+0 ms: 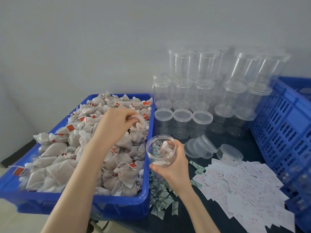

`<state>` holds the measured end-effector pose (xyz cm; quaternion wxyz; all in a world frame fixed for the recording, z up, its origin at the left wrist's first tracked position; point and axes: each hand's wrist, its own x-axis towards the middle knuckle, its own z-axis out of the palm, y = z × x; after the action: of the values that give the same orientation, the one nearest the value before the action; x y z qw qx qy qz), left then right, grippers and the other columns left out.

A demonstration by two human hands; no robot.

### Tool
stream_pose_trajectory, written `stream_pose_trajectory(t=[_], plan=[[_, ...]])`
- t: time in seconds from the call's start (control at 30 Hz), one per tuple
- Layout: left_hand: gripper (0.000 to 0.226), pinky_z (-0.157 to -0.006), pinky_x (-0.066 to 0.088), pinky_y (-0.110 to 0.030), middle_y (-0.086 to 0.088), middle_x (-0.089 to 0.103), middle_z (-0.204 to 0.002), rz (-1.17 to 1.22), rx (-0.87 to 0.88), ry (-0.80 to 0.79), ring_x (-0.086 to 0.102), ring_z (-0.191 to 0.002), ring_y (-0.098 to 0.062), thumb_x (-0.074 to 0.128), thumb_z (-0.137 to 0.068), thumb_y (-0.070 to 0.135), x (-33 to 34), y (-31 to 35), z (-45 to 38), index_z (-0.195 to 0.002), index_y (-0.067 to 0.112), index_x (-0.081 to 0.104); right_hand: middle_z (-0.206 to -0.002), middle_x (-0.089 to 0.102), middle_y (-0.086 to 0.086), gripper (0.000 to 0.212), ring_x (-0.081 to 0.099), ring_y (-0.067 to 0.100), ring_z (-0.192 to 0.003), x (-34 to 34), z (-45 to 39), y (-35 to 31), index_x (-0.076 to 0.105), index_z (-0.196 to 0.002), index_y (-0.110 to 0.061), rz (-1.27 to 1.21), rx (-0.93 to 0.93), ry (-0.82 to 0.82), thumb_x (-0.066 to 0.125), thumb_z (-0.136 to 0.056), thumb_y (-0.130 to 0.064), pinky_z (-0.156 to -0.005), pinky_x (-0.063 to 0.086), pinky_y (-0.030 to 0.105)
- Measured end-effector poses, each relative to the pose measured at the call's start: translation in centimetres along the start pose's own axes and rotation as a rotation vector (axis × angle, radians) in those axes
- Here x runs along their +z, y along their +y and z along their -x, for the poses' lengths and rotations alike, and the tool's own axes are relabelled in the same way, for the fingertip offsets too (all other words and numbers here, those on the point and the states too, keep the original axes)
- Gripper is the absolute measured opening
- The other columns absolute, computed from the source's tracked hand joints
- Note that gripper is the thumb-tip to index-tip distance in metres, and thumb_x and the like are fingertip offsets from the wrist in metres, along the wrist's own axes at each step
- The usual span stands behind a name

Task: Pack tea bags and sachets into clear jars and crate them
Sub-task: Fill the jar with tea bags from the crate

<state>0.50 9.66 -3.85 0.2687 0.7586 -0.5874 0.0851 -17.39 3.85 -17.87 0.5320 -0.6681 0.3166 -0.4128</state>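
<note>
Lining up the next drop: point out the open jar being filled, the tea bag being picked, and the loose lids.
open jar [161, 153], head view, front wall.
tea bag [139, 126], head view, its pinched cloth body.
loose lids [204, 146], head view, rim of the middle lid.

Stacked jars crowding table's rear

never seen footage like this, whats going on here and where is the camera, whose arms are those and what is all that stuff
There is no machine here: a person wears a camera on the head, looking down at their own bare arms. The left hand pinches a tea bag over a blue bin heaped with them. The right hand grips an open clear jar that already holds some bags and green sachets. On the dark table lie loose green sachets, white paper slips, loose lids and stacked empty jars. A blue crate stands at the right.
</note>
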Motion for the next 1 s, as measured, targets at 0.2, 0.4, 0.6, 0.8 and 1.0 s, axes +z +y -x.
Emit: stream_pose_trajectory(t=[0.2,0.4,0.6,0.8,1.0], plan=[[0.013,-0.074,0.04,-0.01,0.01,0.068,-0.077,0.229,0.106,-0.103,0.056,-0.079,-0.002,0.066,-0.086,0.017,-0.8,1.9,-1.1,-0.087,0.028,0.073,-0.123,0.057,-0.019,0.09,0.058,-0.002,-0.111,0.0,-0.1,0.0,0.044,-0.122,-0.044,-0.026,0.029,0.007,0.089,-0.045,-0.031,-0.086,0.049,0.01],[0.016,-0.069,0.048,-0.009,0.014,0.069,-0.079,0.242,0.136,-0.44,0.061,-0.073,0.006,0.067,-0.086,0.018,2.5,3.3,-1.5,-0.087,0.034,0.068,-0.112,0.062,-0.023,0.084,0.063,-0.001,-0.103,0.0,-0.1,0.2,0.045,-0.115,-0.05,-0.021,0.011,0.01,0.088,-0.046,-0.029,-0.078,0.051,0.011],[0.018,-0.071,0.051,-0.012,0.015,0.066,-0.091,0.157,0.124,-0.548,0.064,-0.081,0.001,0.075,-0.079,0.021,5.7,4.2,-0.8,-0.094,0.025,0.065,-0.118,0.064,-0.014,0.091,0.066,0.001,-0.102,-0.5,-0.4,0.5,0.045,-0.126,-0.041,-0.023,0.006,0.012,0.089,-0.048,-0.032,-0.08,0.054,0.015],[0.024,-0.064,0.051,-0.025,0.011,0.065,-0.071,-0.067,0.271,-0.649,0.058,-0.068,-0.009,0.06,-0.084,0.01,6.1,5.2,-0.6,-0.088,0.028,0.076,-0.115,0.065,-0.013,0.089,0.067,0.005,-0.1,-0.9,-0.7,0.4,0.042,-0.121,-0.052,0.029,0.0,0.01,0.086,-0.045,-0.04,-0.08,0.056,0.023],[0.022,-0.067,0.046,-0.005,0.028,0.069,-0.076,0.37,0.116,-0.516,0.064,-0.074,0.011,0.067,-0.086,0.015,3.2,2.4,-0.9,-0.087,0.035,0.074,-0.111,0.065,-0.014,0.085,0.067,0.004,-0.098,-1.4,-0.7,0.7,0.045,-0.113,-0.059,0.024,-0.031,0.042,0.091,-0.047,-0.03,-0.076,0.052,0.013]])
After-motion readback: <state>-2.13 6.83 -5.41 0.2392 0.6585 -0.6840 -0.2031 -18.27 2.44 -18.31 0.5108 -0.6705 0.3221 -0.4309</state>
